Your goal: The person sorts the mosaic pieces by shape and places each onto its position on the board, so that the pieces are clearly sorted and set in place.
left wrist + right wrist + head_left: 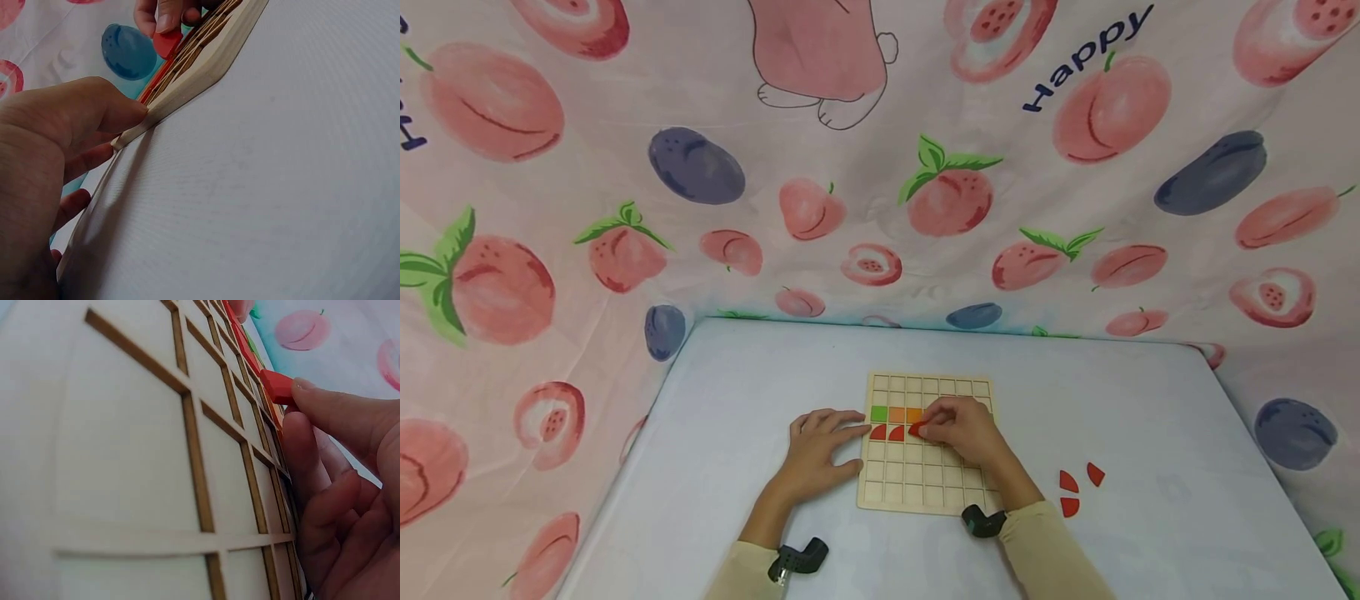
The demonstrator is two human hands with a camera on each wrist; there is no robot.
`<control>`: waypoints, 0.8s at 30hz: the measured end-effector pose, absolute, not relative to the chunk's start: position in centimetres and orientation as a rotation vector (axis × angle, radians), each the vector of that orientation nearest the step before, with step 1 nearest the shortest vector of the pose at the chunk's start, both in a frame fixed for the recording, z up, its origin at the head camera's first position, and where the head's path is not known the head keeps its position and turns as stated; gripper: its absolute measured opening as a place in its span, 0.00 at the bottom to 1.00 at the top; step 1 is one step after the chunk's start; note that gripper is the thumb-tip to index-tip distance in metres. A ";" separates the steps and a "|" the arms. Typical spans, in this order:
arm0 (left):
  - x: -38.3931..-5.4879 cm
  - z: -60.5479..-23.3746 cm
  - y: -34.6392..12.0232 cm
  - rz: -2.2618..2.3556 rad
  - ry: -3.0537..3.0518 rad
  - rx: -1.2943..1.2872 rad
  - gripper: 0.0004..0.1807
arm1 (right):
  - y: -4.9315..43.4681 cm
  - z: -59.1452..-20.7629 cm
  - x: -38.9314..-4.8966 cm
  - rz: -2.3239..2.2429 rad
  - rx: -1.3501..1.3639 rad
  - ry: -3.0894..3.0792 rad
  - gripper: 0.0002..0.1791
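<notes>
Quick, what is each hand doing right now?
Left hand: open, fingers resting flat against the left edge of the wooden grid board.
Right hand: pinching a red piece over the board.

A pale blue-white tabletop point(752, 400) fills the lower middle of the head view, its corners rounded; behind it and down both sides hangs a pink printed cloth point(587, 175), creased and draped like a backdrop; peaches, halved peaches and dark blue plums are scattered across it; a cartoon animal's feet point(820, 92) show at top centre; the word "Happy" point(1086, 54) sits upper right; the light is soft and even.
</notes>
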State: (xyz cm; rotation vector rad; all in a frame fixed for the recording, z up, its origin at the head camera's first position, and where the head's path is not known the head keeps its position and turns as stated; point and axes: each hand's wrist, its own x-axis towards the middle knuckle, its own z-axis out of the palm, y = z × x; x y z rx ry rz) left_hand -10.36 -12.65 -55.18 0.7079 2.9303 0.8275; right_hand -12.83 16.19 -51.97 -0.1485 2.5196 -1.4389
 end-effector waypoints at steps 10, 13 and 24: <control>-10.2 -55.1 -12.6 0.857 2.956 0.735 0.28 | 15.8 -52.1 -12.9 -1.377 -0.140 2.594 0.06; -10.2 -55.1 -12.7 0.864 2.959 0.745 0.28 | 15.6 -52.0 -12.9 -1.361 -0.143 2.603 0.05; -10.2 -54.9 -12.6 0.843 2.945 0.741 0.28 | 15.4 -52.0 -12.8 -1.256 -0.165 2.664 0.05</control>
